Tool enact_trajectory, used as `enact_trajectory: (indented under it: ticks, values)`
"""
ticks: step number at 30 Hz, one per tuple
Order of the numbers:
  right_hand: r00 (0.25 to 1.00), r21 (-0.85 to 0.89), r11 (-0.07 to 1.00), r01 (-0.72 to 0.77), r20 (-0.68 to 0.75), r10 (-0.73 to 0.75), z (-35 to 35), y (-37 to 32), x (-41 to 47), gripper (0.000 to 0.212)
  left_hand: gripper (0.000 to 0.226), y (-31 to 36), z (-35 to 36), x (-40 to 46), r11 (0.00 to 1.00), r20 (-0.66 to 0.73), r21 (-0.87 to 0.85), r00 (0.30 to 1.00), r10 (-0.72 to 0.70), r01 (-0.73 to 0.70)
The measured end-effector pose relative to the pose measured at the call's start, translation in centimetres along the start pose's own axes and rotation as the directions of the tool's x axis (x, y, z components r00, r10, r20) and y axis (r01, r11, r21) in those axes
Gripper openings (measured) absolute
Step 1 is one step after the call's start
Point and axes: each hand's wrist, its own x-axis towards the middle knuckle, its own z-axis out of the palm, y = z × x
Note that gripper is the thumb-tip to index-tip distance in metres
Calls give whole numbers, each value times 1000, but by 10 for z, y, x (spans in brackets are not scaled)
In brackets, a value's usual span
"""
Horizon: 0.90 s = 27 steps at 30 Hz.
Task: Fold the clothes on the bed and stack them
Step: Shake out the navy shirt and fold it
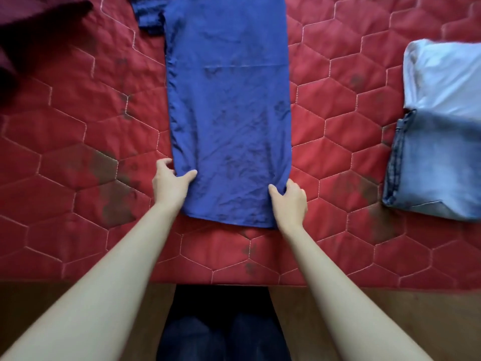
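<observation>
The blue shirt (229,113) lies in a long strip in the middle of the red bed (78,152). The left hand (170,182) and right hand (289,200) pinch its near corners. At 3 o'clock, jeans (437,168) and a white top (442,74) lie folded. At 10 o'clock, a dark red cloth (33,29) still waits.

You look down on a bed covered with a red quilted bedspread (78,157), stitched in pale hexagons and marked with dark faded patches. Below its edge you see brown wooden floor (390,321), dimly lit.
</observation>
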Motion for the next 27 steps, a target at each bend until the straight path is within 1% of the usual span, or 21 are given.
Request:
enact_trajectory:
  ticks: [1, 2, 4, 6, 8, 9, 11, 12, 13, 14, 15, 16, 17, 18, 19, 20, 21, 22, 23, 25, 27]
  values:
    - [999, 24, 999, 30, 16, -31, -3, -2, 0, 25, 41, 4, -2, 0, 1000, 37, 16, 999, -2, 1]
    - [998, 108, 992, 58, 19, -61, -8, -5, -1, 26, 29, 6, -5, -1, 1000, 72, -14, 997, 8, -7]
    - [995, 307, 947, 97, -13, -98, -22, -6, -5, 34, 10, 9, -16, -5, 984, 113, -177, 992, 53, -33]
    - [990, 365, 921, 137, -28, -136, -34, 3, -13, 34, 11, 4, -29, -12, 950, 140, -309, 985, 99, -52]
    - [994, 331, 939, 93, 25, -108, -35, 21, -26, 28, 15, -12, -35, -23, 949, 184, -313, 979, 84, -23]
    - [995, 298, 954, 29, 85, -57, -33, 34, -34, 26, 17, -25, -35, -29, 961, 208, -275, 977, 34, 25]
    - [983, 167, 980, -106, 167, 78, -29, 59, -50, 25, 17, -49, -36, -43, 956, 255, -218, 957, -139, 197]
    - [980, 66, 987, -147, 148, 136, -29, 69, -58, 25, 18, -60, -37, -50, 953, 225, -168, 951, -212, 253]
    - [984, -30, 988, -155, 84, 157, -29, 76, -65, 24, 22, -69, -38, -57, 968, 134, -50, 962, -237, 246]
    - [992, -94, 987, -126, 6, 127, -29, 78, -69, 22, 25, -74, -40, -63, 975, 1, 114, 982, -191, 189]
    - [997, -127, 990, -58, -60, 51, -27, 75, -71, 21, 24, -75, -42, -69, 958, -119, 270, 991, -66, 96]
    - [992, -144, 989, 44, -107, -60, -25, 68, -72, 22, 24, -73, -42, -73, 923, -175, 384, 978, 112, -37]
    - [973, -158, 974, 163, -136, -185, -19, 58, -71, 25, 24, -69, -38, -76, 872, -172, 451, 940, 295, -191]
    - [943, -176, 945, 275, -145, -301, -11, 45, -67, 28, 27, -62, -31, -77, 803, -125, 484, 881, 456, -347]
    - [907, -193, 908, 373, -131, -400, -1, 28, -61, 31, 31, -56, -21, -73, 713, -46, 510, 812, 582, -482]
    - [871, -208, 866, 455, -100, -482, 11, 10, -53, 34, 36, -48, -10, -68, 614, 43, 529, 741, 670, -586]
    - [834, -231, 821, 522, -66, -548, 25, -8, -44, 38, 41, -40, 3, -60, 521, 122, 551, 680, 723, -652]
    - [798, -269, 775, 573, -35, -602, 39, -27, -34, 42, 44, -31, 16, -51, 451, 182, 573, 644, 743, -684]
    - [769, -311, 732, 606, -9, -640, 53, -41, -25, 45, 45, -25, 27, -42, 414, 221, 593, 634, 741, -691]
    - [748, -391, 682, 618, 27, -663, 73, -47, -9, 48, 47, -23, 44, -26, 410, 258, 631, 677, 690, -659]
    - [758, -476, 646, 596, 68, -649, 76, -18, -6, 50, 52, -42, 50, -21, 418, 266, 668, 722, 639, -615]
